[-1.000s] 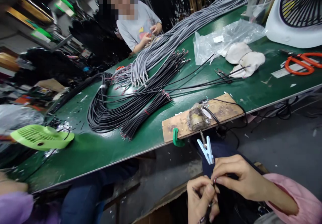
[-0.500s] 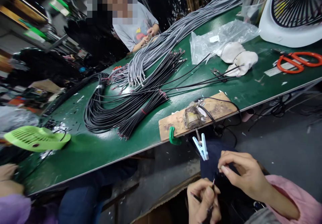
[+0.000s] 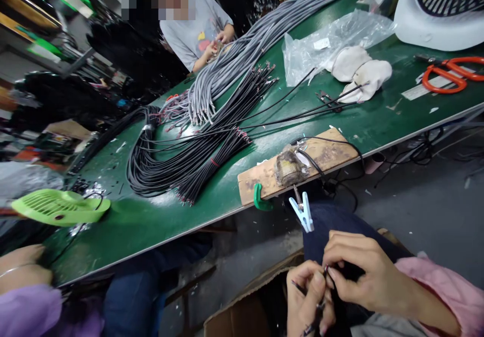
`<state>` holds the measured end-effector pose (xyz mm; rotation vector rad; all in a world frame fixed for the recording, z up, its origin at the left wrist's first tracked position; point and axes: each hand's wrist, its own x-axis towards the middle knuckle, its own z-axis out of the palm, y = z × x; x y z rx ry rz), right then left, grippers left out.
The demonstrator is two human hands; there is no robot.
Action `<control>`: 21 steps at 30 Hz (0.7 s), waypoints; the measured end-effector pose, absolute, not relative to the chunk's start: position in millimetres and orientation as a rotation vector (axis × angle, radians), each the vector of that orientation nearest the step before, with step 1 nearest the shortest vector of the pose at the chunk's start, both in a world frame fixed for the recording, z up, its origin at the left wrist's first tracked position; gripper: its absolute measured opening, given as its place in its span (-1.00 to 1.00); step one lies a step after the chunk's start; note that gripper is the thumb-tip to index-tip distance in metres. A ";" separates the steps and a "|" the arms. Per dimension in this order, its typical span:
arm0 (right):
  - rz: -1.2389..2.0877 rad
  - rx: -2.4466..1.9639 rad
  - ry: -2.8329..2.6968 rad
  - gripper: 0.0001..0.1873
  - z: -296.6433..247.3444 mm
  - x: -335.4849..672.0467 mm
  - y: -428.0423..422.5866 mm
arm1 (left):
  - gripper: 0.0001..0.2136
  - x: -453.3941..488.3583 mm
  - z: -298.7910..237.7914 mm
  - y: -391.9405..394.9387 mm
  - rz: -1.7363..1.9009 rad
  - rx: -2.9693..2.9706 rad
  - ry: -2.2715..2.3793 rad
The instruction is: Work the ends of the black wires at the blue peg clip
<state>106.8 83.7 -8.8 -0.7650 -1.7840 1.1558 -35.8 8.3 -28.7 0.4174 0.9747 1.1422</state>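
My left hand [image 3: 308,296], low in the view, is closed around a thin black cable [image 3: 316,313], whose tip sticks up between thumb and forefinger. Close against it, my right hand [image 3: 355,269] pinches the end of that cable; the fingertips hide the exact spot. Just beyond my hands, a light-blue clothes peg [image 3: 302,215] is clipped on a metal rod. That rod comes out of a small motor-like device [image 3: 290,168] fixed to a wooden board [image 3: 336,148]. A green clamp [image 3: 260,198] grips the board at the table edge.
A bundle of black cables [image 3: 181,160] lies on the green table [image 3: 159,226], with grey cables [image 3: 234,69] behind. Scissors [image 3: 444,77], white cloth [image 3: 372,77], a plastic bag [image 3: 340,39] and a fan [image 3: 427,19] stand right. Two co-workers sit nearby. A cardboard box [image 3: 227,322] is below.
My right hand has come down and left to the cable tip and now pinches it. Its fingers were apart from the cable before. The view has shifted slightly.
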 end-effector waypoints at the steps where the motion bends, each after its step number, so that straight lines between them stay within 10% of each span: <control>1: 1.118 -0.778 -1.792 -0.84 -9.5 106.1 80.7 | -0.72 -36.9 -28.9 5.7 1.131 0.405 1.002; 21: 1.045 -1.205 -1.507 -0.87 -41.7 113.0 67.1 | -0.61 -33.6 -33.9 -13.4 1.118 0.327 1.154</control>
